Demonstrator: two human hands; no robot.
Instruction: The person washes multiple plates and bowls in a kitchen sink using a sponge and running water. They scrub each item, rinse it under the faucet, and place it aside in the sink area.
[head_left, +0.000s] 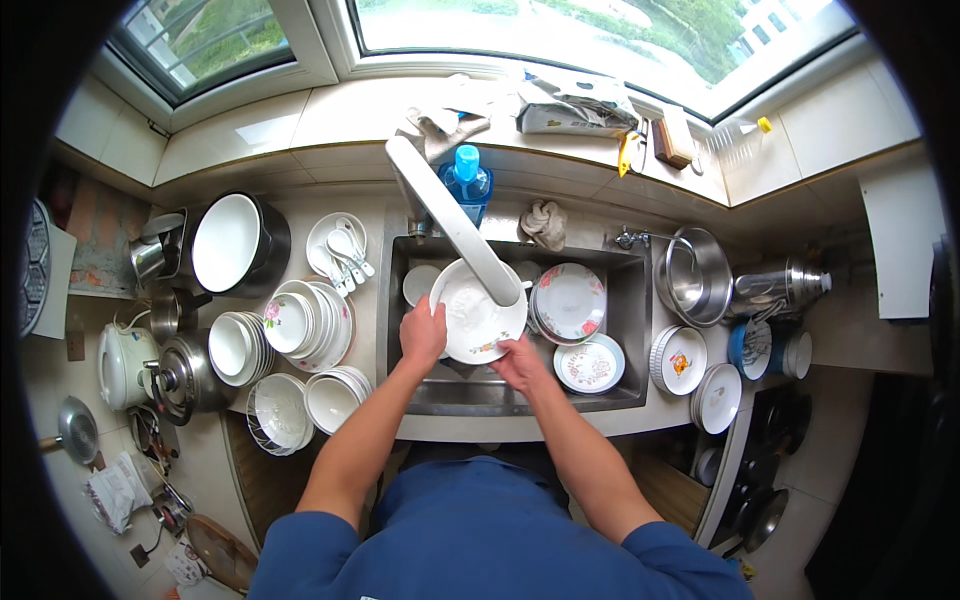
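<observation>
A white plate with a floral motif (469, 330) is held under the faucet spout (457, 225), above the sink basin. My left hand (424, 334) grips its left rim, and my right hand (519, 363) holds it at the lower right. What looks like water covers part of its inside. Beside it in the steel sink (630, 330) lies a stack of plates with pink flowers (571, 300). A pale blue-rimmed dish (590, 364) sits just below that stack. Part of a small white bowl (421, 285) shows behind the plate.
Left of the sink stand stacked white bowls (232, 349), a plate of ceramic spoons (337, 240) and a black pot (229, 244). To the right are a steel basin (694, 277) and patterned bowls (679, 361). A blue bottle (466, 180) and a rag (545, 225) sit behind.
</observation>
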